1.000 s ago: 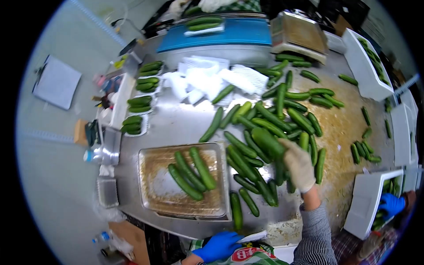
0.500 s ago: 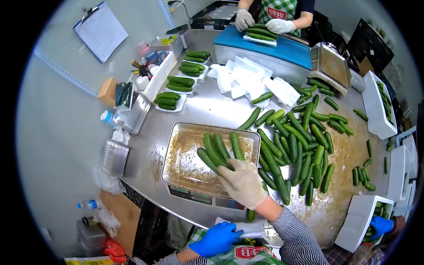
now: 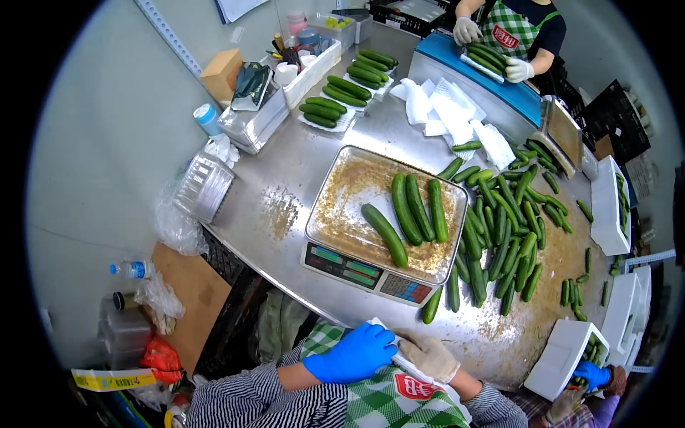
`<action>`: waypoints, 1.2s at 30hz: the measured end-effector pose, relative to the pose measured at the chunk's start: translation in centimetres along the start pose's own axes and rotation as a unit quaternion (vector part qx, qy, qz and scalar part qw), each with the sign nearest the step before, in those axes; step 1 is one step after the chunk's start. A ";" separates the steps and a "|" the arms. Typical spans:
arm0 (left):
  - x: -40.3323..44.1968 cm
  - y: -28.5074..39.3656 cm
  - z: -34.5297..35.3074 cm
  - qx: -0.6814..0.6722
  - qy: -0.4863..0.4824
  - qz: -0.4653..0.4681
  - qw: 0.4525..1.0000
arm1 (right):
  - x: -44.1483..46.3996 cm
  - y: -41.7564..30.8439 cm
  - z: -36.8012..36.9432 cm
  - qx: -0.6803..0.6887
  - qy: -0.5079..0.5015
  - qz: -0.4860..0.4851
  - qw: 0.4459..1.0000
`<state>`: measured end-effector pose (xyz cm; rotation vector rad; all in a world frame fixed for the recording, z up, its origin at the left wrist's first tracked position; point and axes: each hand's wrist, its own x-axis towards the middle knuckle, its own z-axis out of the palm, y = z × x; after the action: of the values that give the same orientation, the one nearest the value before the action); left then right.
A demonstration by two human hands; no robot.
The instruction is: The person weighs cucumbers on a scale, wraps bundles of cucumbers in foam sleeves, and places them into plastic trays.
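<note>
- Clock directions are read from the middle of the silver metal weighing pan [image 3: 342, 203], with 12 at the top of the view.
- Left hand [image 3: 351, 354], in a blue glove, at about 6:30: partly closed, fingers curled over a thin, flat white piece [image 3: 410, 365].
- Right hand [image 3: 429, 354], in a beige glove, at about 5:30: half closed, holding the same piece from the other side, in front of the green-checked apron [image 3: 371, 403].
- Four long green cucumbers [image 3: 404, 210] lie in the pan; one slants at 6, well apart from the rightmost.
- Loose heap of green cucumbers [image 3: 503, 235]: at 3, just beside the pan.
- Crumpled white sheets [image 3: 451, 110]: at 1.
- White trays of cucumbers [image 3: 333, 120]: in a row, at 11.
- Co-worker in white gloves [image 3: 531, 32]: at 1, both hands at a cucumber-filled tray [image 3: 486, 60].
- Another person's blue-gloved hand [image 3: 591, 374]: at 4, beside an open white box [image 3: 558, 360].
</note>
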<state>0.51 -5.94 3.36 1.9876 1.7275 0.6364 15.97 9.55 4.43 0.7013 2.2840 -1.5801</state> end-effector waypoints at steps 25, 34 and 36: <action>-4.9 -6.0 -5.1 -0.020 -0.089 0.006 0.996 | 3.0 -27.8 -1.1 -0.314 -0.050 -0.440 0.840; -4.9 -9.7 -9.5 -0.043 -0.037 0.022 0.998 | 7.5 -27.6 -0.2 -0.204 -0.055 -0.505 0.837; -4.9 -10.3 -10.4 -0.050 -0.031 0.017 0.998 | 8.7 -27.4 -0.3 -0.169 -0.046 -0.519 0.837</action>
<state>-14.49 -9.22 5.31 1.9510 1.5977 0.6516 -5.94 4.05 22.16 -0.8514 2.9122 -1.3555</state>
